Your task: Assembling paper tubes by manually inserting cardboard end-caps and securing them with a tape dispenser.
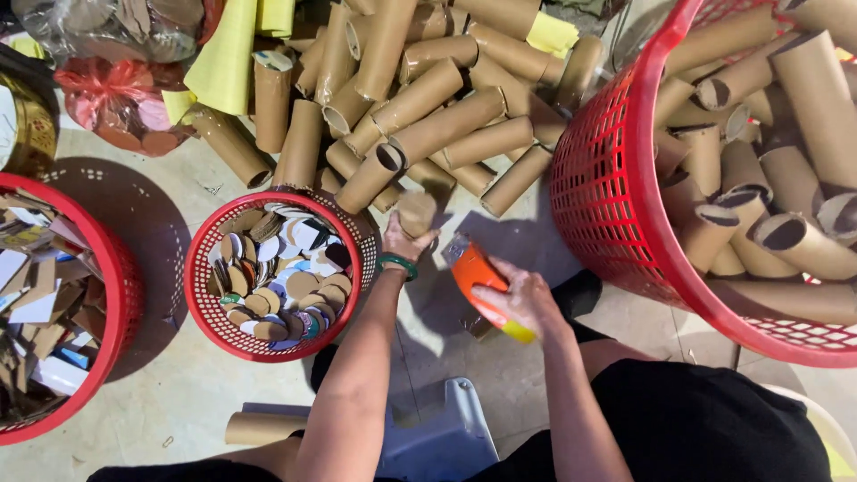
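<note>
The left hand (406, 239) has its grip closed around the lower end of a short cardboard tube (416, 211), fingers wrapped round it from below; the tube stands roughly upright, its far end pointing toward the tube pile (428, 98). A green bangle (398, 264) sits on that wrist. The right hand (520, 299) is clamped on an orange tool (478, 281) with a yellow end (518, 333) near the wrist; its front tip, pale and metallic, points toward the held tube and lies just beside it, whether touching I cannot tell. What kind of tool it is cannot be made out.

The tube is plain brown, matt, with a blunt rounded-looking end; it is held above the floor (178, 393), between the small red basket (207, 314) and the large red basket (607, 196). The small basket holds round card discs (286, 286), brown, white and coloured. The large one is full of long brown tubes, some with dark open ends. More tubes lie heaped on the floor beyond the hands, with yellow cones (228, 58) among them. A third red basket (116, 295) at the left holds card scraps. One tube (259, 427) lies beside a grey stool (446, 437) near the person's knees.
</note>
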